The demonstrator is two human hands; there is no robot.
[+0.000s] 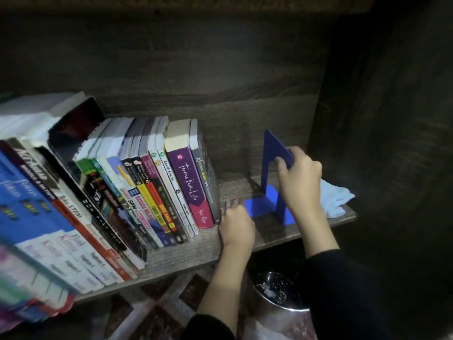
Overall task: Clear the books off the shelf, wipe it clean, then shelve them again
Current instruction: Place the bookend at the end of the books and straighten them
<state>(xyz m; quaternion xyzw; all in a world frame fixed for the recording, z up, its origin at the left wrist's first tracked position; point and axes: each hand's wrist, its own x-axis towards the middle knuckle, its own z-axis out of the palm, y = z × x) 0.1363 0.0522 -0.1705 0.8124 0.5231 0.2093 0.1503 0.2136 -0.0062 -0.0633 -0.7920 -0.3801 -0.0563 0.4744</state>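
The books are leaning on the shelf at nine o'clock: floppy paperbacks, heavy together, so be squeezing the row at both ends. At three o'clock your right hand is pinching the blue bookend; your left hand is resting beside its foot, its grip unclear.

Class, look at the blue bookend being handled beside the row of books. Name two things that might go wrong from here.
1. The bookend, gripped at its top by the right hand, stands apart from the books; unsupported, the end books may topple into the gap.
2. The left hand has its fingers between the bookend's base and the last book, so sliding it closer might pinch them.
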